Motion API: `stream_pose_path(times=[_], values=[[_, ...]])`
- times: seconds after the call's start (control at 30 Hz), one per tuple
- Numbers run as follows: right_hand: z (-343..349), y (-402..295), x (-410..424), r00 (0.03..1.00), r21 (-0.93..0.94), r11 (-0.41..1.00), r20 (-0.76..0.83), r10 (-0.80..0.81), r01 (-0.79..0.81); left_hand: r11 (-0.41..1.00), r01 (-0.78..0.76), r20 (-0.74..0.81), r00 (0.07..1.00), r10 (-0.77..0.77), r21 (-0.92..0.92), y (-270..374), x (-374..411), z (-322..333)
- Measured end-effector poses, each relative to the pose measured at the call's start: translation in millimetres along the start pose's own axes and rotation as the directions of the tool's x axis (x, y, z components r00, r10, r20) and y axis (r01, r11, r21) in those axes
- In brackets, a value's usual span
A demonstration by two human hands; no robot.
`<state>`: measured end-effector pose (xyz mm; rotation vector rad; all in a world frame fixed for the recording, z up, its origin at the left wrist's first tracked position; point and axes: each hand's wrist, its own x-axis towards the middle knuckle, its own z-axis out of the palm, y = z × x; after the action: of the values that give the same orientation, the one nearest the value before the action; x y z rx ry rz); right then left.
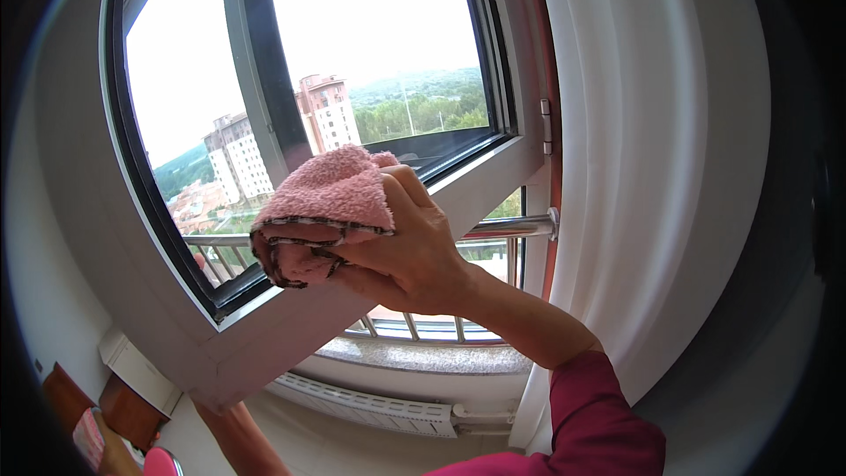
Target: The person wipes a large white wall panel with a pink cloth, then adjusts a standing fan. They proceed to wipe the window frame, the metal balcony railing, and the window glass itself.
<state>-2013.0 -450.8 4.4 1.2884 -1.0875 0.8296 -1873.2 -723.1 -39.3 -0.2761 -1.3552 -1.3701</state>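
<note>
A pink plush cloth with a dark checked edge is bunched in my right hand, against the lower part of the glass pane of an opened window sash. The sash's wide white frame has a black gasket around the glass. My left hand is at the frame's bottom corner; mostly hidden behind the frame, its fingers and grip do not show, only the wrist and forearm below.
A white curtain hangs at the right, beside the frame's hinge. Behind the sash are a metal rail, a speckled stone sill and a white radiator. Brown and white furniture and a pink round object stand at lower left.
</note>
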Motion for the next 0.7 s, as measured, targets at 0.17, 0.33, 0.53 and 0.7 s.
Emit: stream_pose_path(times=[0.17,0.33,0.53,0.7], values=[[-13,60,14,1.000,-0.258,0.966,-0.009,-0.022,0.019,0.998,-0.016,-0.024,1.000,0.018,0.054,14,-4,-12],[-48,200,64,0.943,-0.443,0.886,-0.331,-0.019,-0.138,1.000,-0.014,0.002,1.000,0.014,0.024,10,-3,3],[-6,129,92,0.934,-0.361,0.928,-0.353,-0.048,-0.089,0.999,-0.020,0.022,1.000,0.019,0.049,1,1,8],[16,29,35,0.987,-0.268,0.959,-0.107,-0.123,0.090,0.990,-0.063,-0.016,0.998,0.065,0.130,5,5,-2]])
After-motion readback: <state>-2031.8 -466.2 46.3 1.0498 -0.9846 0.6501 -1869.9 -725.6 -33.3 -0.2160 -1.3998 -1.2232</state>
